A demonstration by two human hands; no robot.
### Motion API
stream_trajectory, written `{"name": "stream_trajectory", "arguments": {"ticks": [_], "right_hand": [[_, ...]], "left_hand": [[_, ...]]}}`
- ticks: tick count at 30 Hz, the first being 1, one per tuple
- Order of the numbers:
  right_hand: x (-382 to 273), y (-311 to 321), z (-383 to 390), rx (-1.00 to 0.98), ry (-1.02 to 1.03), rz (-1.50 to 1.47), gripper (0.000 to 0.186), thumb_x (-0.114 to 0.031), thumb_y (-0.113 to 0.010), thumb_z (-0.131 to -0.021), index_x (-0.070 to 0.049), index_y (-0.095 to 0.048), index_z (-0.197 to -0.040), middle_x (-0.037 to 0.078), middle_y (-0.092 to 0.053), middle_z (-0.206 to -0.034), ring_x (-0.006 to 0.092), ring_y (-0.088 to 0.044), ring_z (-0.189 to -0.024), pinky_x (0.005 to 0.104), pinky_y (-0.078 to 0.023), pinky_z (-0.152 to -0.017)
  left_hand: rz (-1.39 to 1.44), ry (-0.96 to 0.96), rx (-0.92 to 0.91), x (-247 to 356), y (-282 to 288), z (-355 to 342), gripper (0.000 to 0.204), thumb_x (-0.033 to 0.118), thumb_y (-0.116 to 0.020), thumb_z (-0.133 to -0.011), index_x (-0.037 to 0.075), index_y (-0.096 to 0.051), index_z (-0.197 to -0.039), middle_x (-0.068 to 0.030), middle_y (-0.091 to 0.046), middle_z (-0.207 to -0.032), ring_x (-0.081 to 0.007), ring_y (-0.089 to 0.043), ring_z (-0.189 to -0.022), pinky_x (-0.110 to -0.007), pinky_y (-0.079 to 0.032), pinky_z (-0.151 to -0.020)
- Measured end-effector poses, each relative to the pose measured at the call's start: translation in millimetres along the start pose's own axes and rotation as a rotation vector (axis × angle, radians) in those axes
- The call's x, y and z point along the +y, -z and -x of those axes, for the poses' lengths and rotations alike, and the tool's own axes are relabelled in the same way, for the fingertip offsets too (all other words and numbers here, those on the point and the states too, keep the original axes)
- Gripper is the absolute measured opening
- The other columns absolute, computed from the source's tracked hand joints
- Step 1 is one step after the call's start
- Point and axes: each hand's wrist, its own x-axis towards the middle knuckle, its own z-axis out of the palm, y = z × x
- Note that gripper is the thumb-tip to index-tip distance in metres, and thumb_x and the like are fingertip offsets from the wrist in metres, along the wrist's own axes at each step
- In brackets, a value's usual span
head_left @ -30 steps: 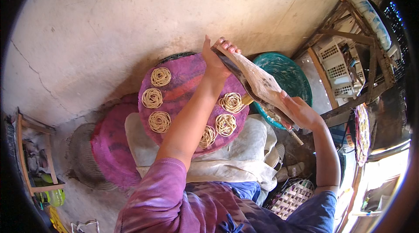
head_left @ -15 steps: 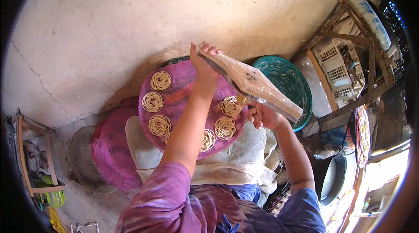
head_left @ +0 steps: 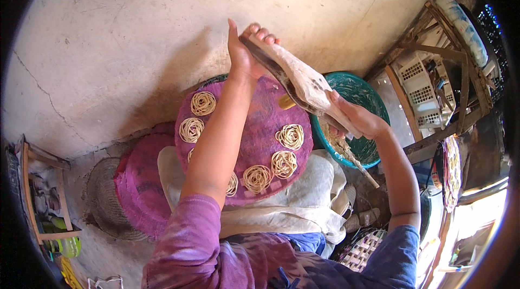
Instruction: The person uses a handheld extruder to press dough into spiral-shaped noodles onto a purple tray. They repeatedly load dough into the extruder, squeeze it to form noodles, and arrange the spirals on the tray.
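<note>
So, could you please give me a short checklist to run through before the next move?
1. Left hand gripping the upper end of the wooden board: ok.
2. Right hand gripping its lower end: ok.
3. Noodle coils in view resting on the purple cloth: ok.
4. All coils fully visible: not ok, the left forearm partly hides some.
5. Residue-smeared stick below the right hand joined to the board: cannot tell.

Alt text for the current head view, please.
A person's left hand and right hand grip opposite ends of a tilted wooden board, held above a round purple surface bearing coils of pale strands. A teal basin sits to the right.
</note>
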Motion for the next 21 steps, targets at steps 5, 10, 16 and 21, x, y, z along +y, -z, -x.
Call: {"name": "stream_trajectory", "arguments": {"ticks": [5,10,16,21], "right_hand": [[-17.1,-14.5,-22.4,0.237,-0.190,0.299,0.080,-0.071,-0.023,-0.097,-0.003,-0.059,-0.075,0.004,-0.052,-0.057,0.0132,-0.052,-0.049,0.0291,-0.043,-0.047],[-36.1,-12.5,-10.5,0.178,-0.165,0.340,0.083,-0.074,-0.030,-0.095,-0.001,-0.060,-0.070,0.005,-0.049,-0.052,0.0139,-0.050,-0.046,0.0315,-0.041,-0.045],[-44.4,-16.1,-14.9,0.379,-0.120,0.358,0.082,-0.073,-0.036,-0.094,0.002,-0.067,-0.084,0.005,-0.051,-0.055,0.0126,-0.052,-0.049,0.0298,-0.042,-0.047],[-42.2,-17.6,-6.9,0.299,-0.191,0.320,0.078,-0.069,-0.037,-0.096,0.002,-0.068,-0.081,0.004,-0.050,-0.054,0.0105,-0.050,-0.049,0.0294,-0.039,-0.047]], "left_hand": [[0.045,-0.003,0.202,-6.3,25.6,-4.5,0.044,0.054,-0.044,-0.094,0.019,-0.047,-0.068,0.0029,-0.046,-0.058,-0.0172,-0.049,-0.058,-0.037,-0.043,-0.070],[0.065,-0.085,0.201,2.4,27.6,4.6,0.029,0.036,-0.039,-0.089,0.020,-0.045,-0.066,0.0046,-0.043,-0.056,-0.0149,-0.046,-0.053,-0.037,-0.043,-0.065],[0.043,-0.141,0.257,4.1,6.7,4.7,0.027,0.031,-0.037,-0.090,0.019,-0.043,-0.067,0.0047,-0.041,-0.055,-0.0136,-0.042,-0.050,-0.036,-0.041,-0.062],[0.023,-0.134,0.255,9.0,5.9,15.7,0.025,0.029,-0.037,-0.089,0.019,-0.043,-0.067,0.0046,-0.041,-0.055,-0.0130,-0.042,-0.051,-0.035,-0.041,-0.062]]}}
